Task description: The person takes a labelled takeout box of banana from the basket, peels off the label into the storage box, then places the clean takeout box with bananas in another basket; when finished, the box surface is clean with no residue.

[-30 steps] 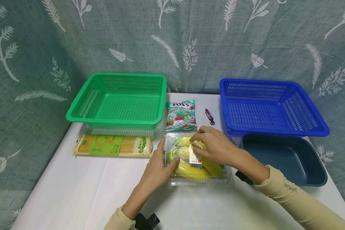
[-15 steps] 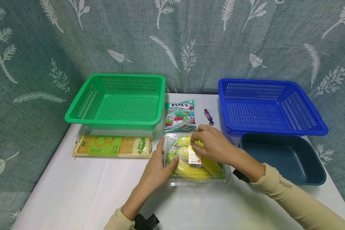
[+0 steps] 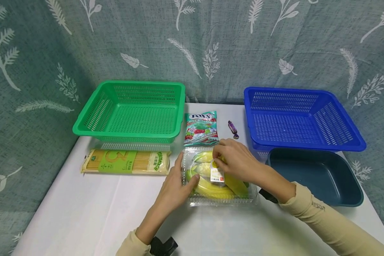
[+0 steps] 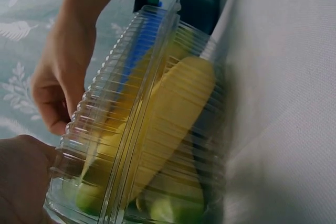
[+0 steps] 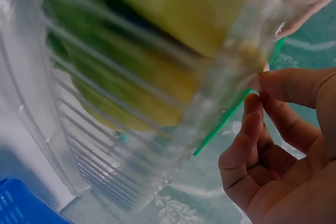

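A clear plastic clamshell box [image 3: 243,201] of yellow-green fruit, which look like bananas or mangoes, lies on the table in the head view. My left hand [image 3: 176,188] rests along its left side, fingers fairly straight and the thumb on the lid. Above the lid, my right hand [image 3: 240,160] pinches the top of a white label [image 3: 217,175] between thumb and index finger. The right wrist view shows this hand [image 5: 283,145] with thumb and index tips together at the lid; the label is mostly hidden there. In the left wrist view the box [image 4: 142,114] stands beside my left hand [image 4: 23,177].
A green basket [image 3: 129,135] stands at back left, a blue basket [image 3: 307,146] at back right, and a dark teal bin [image 3: 313,181] in front of the latter. Around the box lie a pasta pack [image 3: 124,161], a candy bag [image 3: 201,128] and a purple-wrapped candy [image 3: 233,129].
My right hand has shifted slightly upward, with its fingertips drawn closer together at the label's top. My left hand and the box stay in place.
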### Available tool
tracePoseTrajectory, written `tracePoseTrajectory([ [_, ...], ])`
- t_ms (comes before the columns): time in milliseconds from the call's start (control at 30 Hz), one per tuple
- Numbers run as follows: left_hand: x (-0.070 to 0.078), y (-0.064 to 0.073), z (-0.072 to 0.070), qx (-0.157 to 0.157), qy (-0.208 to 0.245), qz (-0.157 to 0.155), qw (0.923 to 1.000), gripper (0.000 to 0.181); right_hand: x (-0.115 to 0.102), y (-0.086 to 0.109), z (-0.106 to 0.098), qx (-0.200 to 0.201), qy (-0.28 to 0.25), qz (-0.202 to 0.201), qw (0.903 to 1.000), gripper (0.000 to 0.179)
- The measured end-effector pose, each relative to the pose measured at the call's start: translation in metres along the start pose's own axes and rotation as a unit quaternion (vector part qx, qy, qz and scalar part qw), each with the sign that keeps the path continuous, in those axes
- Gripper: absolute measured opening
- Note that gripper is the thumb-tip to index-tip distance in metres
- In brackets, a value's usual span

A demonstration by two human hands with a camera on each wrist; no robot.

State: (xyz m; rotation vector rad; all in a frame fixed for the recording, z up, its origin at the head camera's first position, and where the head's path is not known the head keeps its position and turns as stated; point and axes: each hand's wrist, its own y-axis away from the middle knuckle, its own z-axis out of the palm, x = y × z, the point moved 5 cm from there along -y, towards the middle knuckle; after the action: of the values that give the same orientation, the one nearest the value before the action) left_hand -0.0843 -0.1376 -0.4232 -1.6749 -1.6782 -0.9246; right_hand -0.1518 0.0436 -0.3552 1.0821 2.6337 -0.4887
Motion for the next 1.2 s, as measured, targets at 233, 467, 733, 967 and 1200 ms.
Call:
tracePoseTrajectory([
  [233,-0.001,-0.001,0.0,-0.001,-0.001,-0.004,1.0,0.09,-0.005,0.004,-0.002,-0.009,0.009,-0.011,0.9999,0.013],
  [467,-0.002,0.0,0.0,0.003,0.001,-0.001,1.0,0.09,-0.01,0.008,-0.004,-0.013,0.012,-0.024,0.9995,0.014],
  [733,-0.002,-0.001,0.001,0.007,0.0,-0.001,1.0,0.09,-0.012,0.013,-0.006,-0.005,-0.007,-0.041,0.9991,0.017],
  [967,-0.001,-0.001,0.001,0.007,0.006,-0.002,1.0,0.09,-0.015,0.015,-0.011,-0.004,-0.031,-0.06,0.9977,0.016],
  [1200,0.0,0.0,0.0,0.008,0.005,-0.004,0.9999,0.091,-0.019,0.017,-0.013,-0.022,-0.056,-0.054,0.9967,0.015],
])
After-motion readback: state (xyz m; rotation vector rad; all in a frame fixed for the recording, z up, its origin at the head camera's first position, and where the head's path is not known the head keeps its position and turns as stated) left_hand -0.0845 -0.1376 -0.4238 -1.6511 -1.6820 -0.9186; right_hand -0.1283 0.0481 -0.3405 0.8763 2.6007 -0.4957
